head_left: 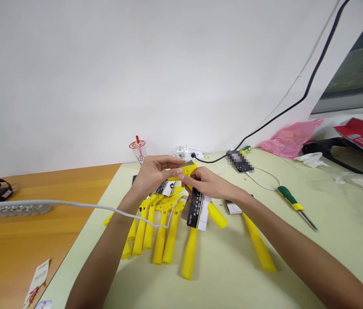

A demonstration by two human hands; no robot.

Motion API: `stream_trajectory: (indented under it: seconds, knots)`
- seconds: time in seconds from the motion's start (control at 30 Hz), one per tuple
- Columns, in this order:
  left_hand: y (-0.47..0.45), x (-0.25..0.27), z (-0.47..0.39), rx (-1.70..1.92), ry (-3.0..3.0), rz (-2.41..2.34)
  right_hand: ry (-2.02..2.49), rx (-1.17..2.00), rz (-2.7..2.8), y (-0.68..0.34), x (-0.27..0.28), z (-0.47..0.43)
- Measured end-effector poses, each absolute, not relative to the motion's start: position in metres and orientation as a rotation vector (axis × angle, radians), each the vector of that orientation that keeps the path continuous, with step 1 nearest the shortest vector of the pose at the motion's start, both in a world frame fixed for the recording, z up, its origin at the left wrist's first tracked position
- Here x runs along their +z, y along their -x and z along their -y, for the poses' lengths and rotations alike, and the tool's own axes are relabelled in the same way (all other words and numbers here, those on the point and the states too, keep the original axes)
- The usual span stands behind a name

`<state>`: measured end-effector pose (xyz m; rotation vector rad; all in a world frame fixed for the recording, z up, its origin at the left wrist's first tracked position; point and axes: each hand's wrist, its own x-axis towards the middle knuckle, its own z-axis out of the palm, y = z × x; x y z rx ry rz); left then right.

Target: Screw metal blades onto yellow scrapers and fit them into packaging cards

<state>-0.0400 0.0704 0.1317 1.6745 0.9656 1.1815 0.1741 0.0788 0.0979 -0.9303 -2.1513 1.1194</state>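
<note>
A yellow scraper with a grey metal blade (186,168) is held up between both hands above the table. My left hand (156,172) pinches its head from the left, thumb on the yellow plastic. My right hand (207,181) is closed round it just below the head, from the right. Under my right hand is a black and white printed card (198,210); whether it hangs from the held scraper, I cannot tell. Several more yellow scrapers (159,236) lie in a row below my left hand. Another yellow handle (259,244) lies under my right forearm.
A green-and-yellow screwdriver (291,199) lies to the right, near a phone (239,161) with cables. At the back stand a lidded cup (138,149) and a pink bag (291,138). A grey cable (81,205) crosses in front from the left, over the wooden table (71,231).
</note>
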Motion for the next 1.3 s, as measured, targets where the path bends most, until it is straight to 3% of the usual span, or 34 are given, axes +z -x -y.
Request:
stream_trajectory:
  seconds: [0.67, 1.07, 1.3]
  knots:
    - [0.0482, 0.1315, -0.0767, 1.078, -1.726, -0.956, 0.862, 1.194, 2.008, -0.1753, 0.0946, -0.0812]
    - [0.0402, 0.1283, -0.0745, 1.263, -1.732, -1.044, 0.855, 1.228, 1.964, -0.1724, 0.0971, -0.0766]
    - [0.0472, 0.1336, -0.0750, 1.056, -1.662, -0.944, 0.880, 1.250, 1.948, -0.1711, 0.0979, -0.0754]
